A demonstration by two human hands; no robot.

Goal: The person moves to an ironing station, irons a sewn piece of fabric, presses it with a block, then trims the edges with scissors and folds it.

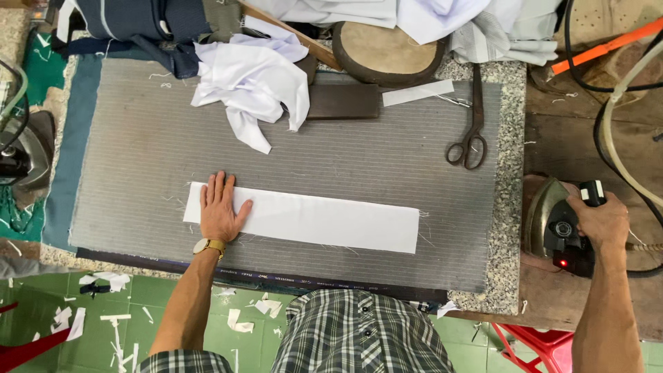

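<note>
A long white fabric strip lies flat on the grey striped pressing pad. My left hand rests flat on the strip's left end, fingers spread, a gold watch on the wrist. My right hand grips the black handle of a clothes iron, which stands on the wooden surface to the right of the pad.
Black scissors lie at the pad's right edge. Crumpled white cloth, a dark wooden block, a round padded form and a small white strip sit at the back. Hoses run at right. Fabric scraps litter the green floor.
</note>
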